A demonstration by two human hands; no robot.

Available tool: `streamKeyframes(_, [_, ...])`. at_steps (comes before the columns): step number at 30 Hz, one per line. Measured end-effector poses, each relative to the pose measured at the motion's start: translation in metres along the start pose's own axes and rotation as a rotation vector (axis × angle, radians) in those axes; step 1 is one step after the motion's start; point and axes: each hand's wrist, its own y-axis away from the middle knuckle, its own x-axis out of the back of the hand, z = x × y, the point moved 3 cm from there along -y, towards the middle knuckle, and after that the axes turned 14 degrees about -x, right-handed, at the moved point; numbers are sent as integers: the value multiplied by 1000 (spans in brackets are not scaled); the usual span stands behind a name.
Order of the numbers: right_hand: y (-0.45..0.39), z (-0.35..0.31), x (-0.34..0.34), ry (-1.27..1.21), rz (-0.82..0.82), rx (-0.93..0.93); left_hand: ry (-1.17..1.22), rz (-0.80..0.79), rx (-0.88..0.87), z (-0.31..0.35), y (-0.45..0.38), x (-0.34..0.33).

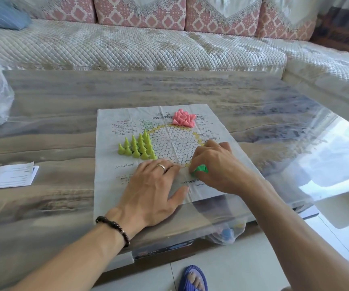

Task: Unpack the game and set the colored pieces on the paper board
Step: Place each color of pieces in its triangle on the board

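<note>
Left hand (156, 185) flat, fingers straight and close together, pinning the paper board (110, 185); right hand (215, 166) curled over a cluster of green pieces (200, 169) at the board's near corner. Best stood upright one by one, like the yellow-green pieces (138, 147); pink pieces (184, 117) heaped at the far edge. Glossy table (54, 114), quilted sofa (127, 47) behind.
</note>
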Motion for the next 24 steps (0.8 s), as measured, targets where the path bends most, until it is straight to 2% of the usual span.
streamKeyframes(3, [-5,3,2,-66,60,-34,-29,13,41,1,0,1])
streamKeyframes(6, [-11,5,8,-260,133,-108,-30,25,80,-1,3,2])
streamKeyframes(11, [-16,-2,8,-470,65,-146,-25,25,101,-2,4,-1])
streamKeyframes(24, [-24,-1,-3,-365,3,-125,-20,46,107,-2,5,-2])
